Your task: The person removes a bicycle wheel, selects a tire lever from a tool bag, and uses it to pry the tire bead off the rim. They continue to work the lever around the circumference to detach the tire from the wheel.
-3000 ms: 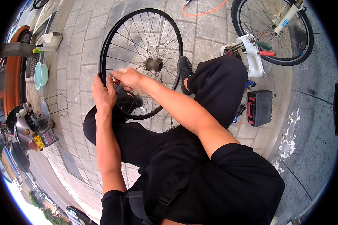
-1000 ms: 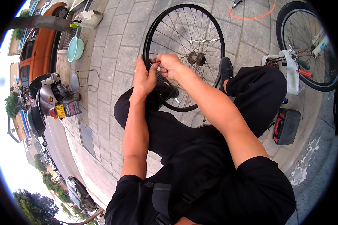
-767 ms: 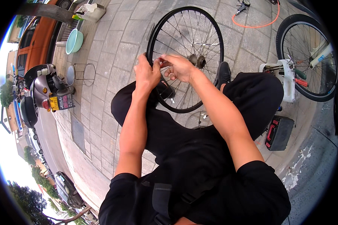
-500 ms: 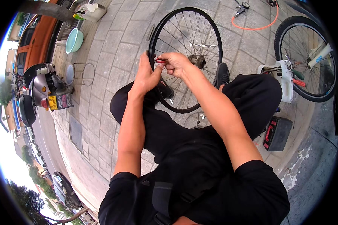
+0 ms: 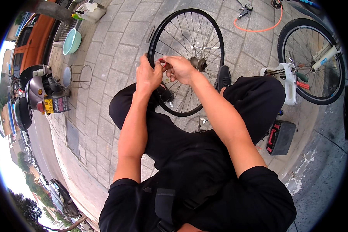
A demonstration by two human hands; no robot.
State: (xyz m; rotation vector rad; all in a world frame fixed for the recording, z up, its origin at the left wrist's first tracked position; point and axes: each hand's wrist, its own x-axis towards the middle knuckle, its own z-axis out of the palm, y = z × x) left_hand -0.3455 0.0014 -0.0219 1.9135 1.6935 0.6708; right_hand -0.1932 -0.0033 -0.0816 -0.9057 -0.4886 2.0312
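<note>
A bicycle wheel (image 5: 220,34) with a black rim and thin spokes stands between my legs, with no tire visible on it. My left hand (image 5: 149,76) is closed round the left side of the rim, its thumb toward the spokes. Beside it, my right hand (image 5: 180,69) pinches a small red tool (image 5: 163,62) against the inner side of the rim, where the spokes meet it. Fingers cover most of the tool, so its exact kind is hidden. The wheel's hub (image 5: 199,63) lies just right of my right hand.
At the right, a second bicycle wheel (image 5: 281,46) with a tire stands behind a white plastic tool holder (image 5: 290,91). A black and red case (image 5: 281,137) sits near my right knee. An orange hose (image 5: 259,31) with a gauge lies beyond. A stool (image 5: 67,77), basin (image 5: 72,41) and scooter (image 5: 36,91) are left.
The whole view has shifted slightly, moving the scene a little left. My hands stay at the same part of the rim, and the right fingers have turned slightly round the red tool.
</note>
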